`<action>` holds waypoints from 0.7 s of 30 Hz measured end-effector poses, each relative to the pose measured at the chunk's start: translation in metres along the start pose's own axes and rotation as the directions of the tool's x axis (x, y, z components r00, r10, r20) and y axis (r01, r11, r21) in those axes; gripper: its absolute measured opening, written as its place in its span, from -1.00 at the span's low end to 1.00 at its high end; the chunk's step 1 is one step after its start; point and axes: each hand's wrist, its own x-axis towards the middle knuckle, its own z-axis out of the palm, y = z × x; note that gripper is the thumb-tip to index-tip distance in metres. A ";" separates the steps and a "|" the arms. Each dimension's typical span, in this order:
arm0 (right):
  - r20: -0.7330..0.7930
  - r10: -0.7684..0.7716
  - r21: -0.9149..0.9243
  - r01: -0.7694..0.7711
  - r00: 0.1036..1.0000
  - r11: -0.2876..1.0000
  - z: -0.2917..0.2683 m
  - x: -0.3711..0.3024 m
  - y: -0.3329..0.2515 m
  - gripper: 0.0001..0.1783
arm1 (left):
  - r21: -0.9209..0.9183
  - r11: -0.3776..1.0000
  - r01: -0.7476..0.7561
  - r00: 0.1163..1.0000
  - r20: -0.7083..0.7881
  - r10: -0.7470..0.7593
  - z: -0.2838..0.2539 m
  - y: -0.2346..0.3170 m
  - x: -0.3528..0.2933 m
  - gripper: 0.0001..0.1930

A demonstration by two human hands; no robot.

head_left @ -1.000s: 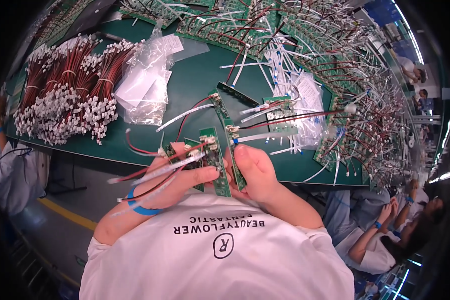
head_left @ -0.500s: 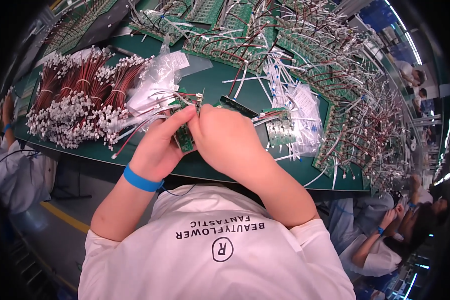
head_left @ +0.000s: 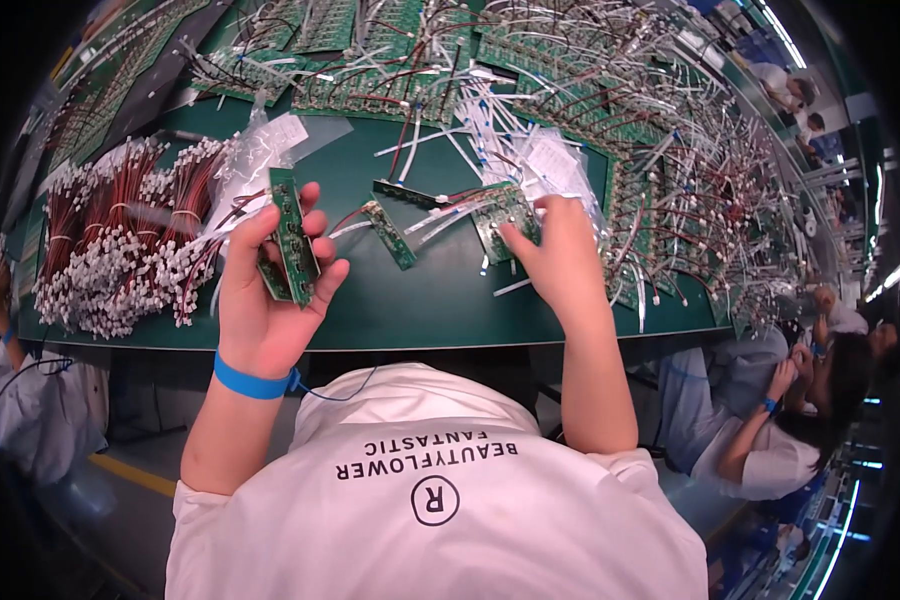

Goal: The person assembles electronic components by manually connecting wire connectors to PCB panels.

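My left hand [head_left: 275,275] is raised above the table, fingers curled round narrow green circuit boards [head_left: 292,240]; at least two overlap in it. Thumb and fingers apart, my right hand [head_left: 565,250] reaches over the right edge of a wider green circuit board [head_left: 500,220] with white and dark cables. Whether it touches that board I cannot tell. Between the hands lies a narrow circuit board strip [head_left: 388,236] with a white cable at its upper end. Just beyond it is another narrow board [head_left: 410,192], seen edge-on, with cables attached.
Bundled red-and-black wires with white connectors [head_left: 130,235] lie at the left. Beside them is a clear plastic bag [head_left: 260,150]; another bag with white ribbon cables [head_left: 555,165] lies behind my right hand. Wired circuit board panels [head_left: 390,60] cover the table's back and right. Other people sit at both sides.
My hands have come apart; the right moved rightward to the wider board. A narrow board strip now lies on the table between them. The left still holds boards. The whole view has shifted.
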 end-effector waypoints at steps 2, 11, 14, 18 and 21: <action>-0.150 -0.195 -0.169 0.169 0.969 0.971 0.011 0.007 0.010 -0.56 | 0.083 0.992 -0.090 0.990 -0.103 0.099 0.006 -0.007 0.000 -0.62; 0.244 0.086 0.165 -0.129 0.966 0.978 -0.003 0.029 -0.004 -0.45 | 0.114 0.993 0.021 0.999 -0.031 -0.018 -0.004 -0.024 0.009 -0.69; 0.240 0.164 0.470 -0.262 0.957 0.843 -0.005 0.031 0.011 -0.54 | 0.198 0.979 -0.041 0.996 -0.071 0.056 -0.002 -0.028 0.011 -0.73; 0.353 -0.032 0.936 -0.353 0.935 0.012 -0.039 0.018 0.000 -0.72 | 0.136 0.976 -0.167 0.972 -0.140 0.186 -0.003 -0.029 0.011 -0.76; 0.391 -0.309 0.836 -0.475 0.867 -0.273 -0.039 0.010 -0.013 -0.73 | 0.153 0.978 -0.140 0.975 -0.149 0.163 0.002 -0.035 0.013 -0.76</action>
